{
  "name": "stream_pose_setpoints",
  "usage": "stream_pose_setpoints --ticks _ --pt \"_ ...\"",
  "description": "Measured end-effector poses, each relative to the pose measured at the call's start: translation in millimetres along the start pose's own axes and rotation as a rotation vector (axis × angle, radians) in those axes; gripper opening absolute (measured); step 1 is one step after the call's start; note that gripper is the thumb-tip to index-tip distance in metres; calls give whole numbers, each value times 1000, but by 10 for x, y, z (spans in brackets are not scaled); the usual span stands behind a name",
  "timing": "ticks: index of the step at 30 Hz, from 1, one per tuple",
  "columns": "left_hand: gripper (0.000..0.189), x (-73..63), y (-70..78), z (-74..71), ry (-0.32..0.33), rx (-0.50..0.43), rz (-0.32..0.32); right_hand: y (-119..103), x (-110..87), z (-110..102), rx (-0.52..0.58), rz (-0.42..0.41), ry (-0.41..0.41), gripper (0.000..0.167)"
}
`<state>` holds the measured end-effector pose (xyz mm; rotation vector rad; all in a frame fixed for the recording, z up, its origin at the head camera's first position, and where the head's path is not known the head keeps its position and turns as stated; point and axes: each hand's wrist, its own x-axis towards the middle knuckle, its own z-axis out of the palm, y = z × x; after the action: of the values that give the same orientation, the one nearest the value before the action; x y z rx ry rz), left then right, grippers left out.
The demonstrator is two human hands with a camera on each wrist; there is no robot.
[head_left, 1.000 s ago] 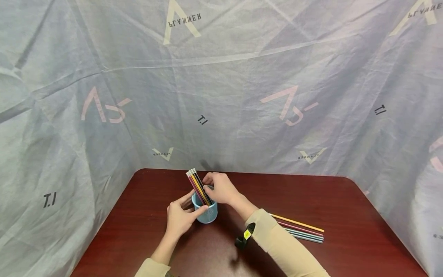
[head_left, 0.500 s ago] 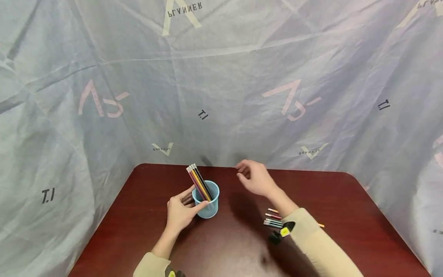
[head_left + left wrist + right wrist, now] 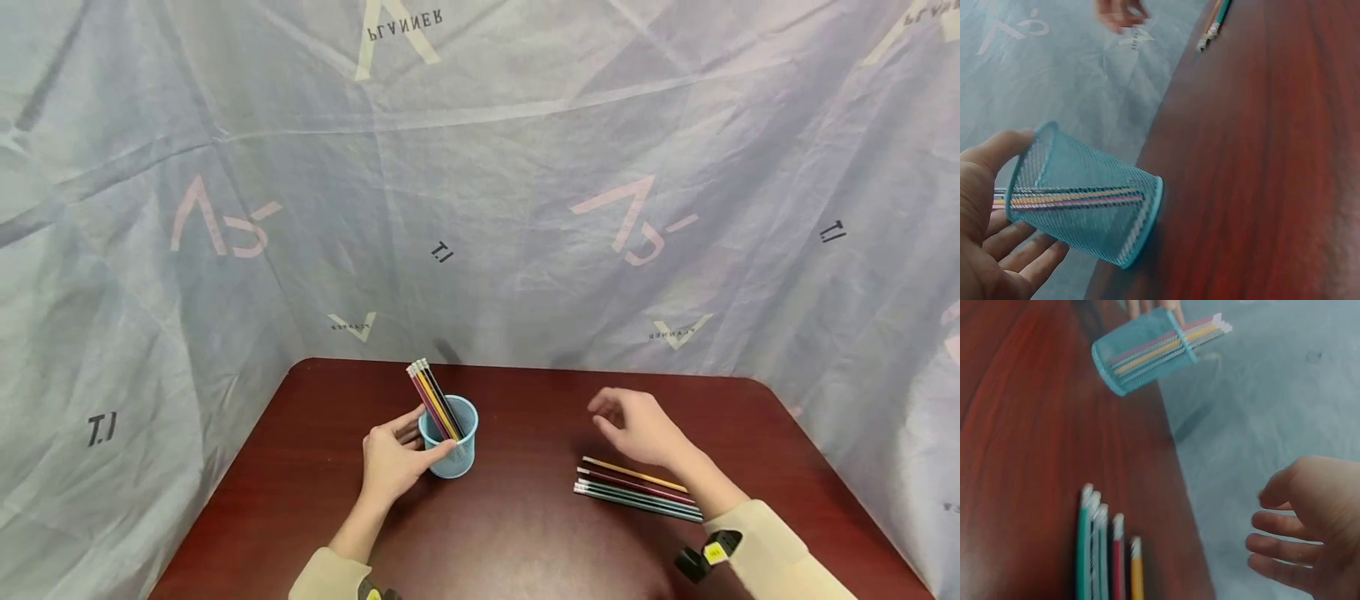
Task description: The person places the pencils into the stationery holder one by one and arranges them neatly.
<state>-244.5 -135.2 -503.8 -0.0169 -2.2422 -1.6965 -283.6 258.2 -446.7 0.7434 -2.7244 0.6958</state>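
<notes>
A light-blue mesh pencil cup stands upright on the table, its mesh walls showing in the left wrist view. Several pencils with white ends lean to the left inside it: red, yellow and black ones. My left hand holds the cup from its left side, thumb in front near the rim and fingers behind. Off to the right, my right hand hovers with loosely bent fingers and nothing in them. Below it several loose pencils lie side by side, yellow, dark red and green; the right wrist view shows their pale ends.
The dark red wooden table has rounded far corners. A grey printed cloth hangs behind it and along both sides. Black devices with yellow labels sit at my wrists, such as the right wrist device.
My right hand has left the pencil cup and moved right, over the loose pencils. My left hand keeps its hold on the cup. The view has shifted slightly.
</notes>
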Motion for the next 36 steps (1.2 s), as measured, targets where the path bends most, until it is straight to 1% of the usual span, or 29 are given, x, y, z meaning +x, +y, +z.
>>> stream_pose_setpoints --ticks 3,6,10,14,17,20,23,26,29,33,36 --pt "76 -23 27 16 -3 21 -8 107 -181 -1 9 40 -51 14" --pt "75 -54 34 17 10 23 -27 175 -299 4 23 65 -100 13" --pt "76 -75 28 15 18 21 -27 222 -385 9 21 78 -154 8" --pt "75 -96 30 21 -1 11 -19 271 -511 20 -6 89 -206 4" --pt "75 -100 29 23 -13 6 -15 333 -636 49 -22 80 -231 5" --pt "76 -87 21 19 -21 10 -13 392 -746 92 -32 66 -239 8" --pt "76 -63 12 14 -19 17 0 438 -805 145 -66 57 -210 10" --pt "74 -26 3 6 -2 16 22 467 -802 188 -102 54 -167 10" --pt "74 -4 -2 7 10 18 39 475 -785 215 -110 83 -145 14" --pt "75 -6 -9 25 23 9 43 458 -781 222 -86 114 -164 15" --pt "75 -3 -10 33 29 -1 37 453 -769 228 -85 117 -160 15"
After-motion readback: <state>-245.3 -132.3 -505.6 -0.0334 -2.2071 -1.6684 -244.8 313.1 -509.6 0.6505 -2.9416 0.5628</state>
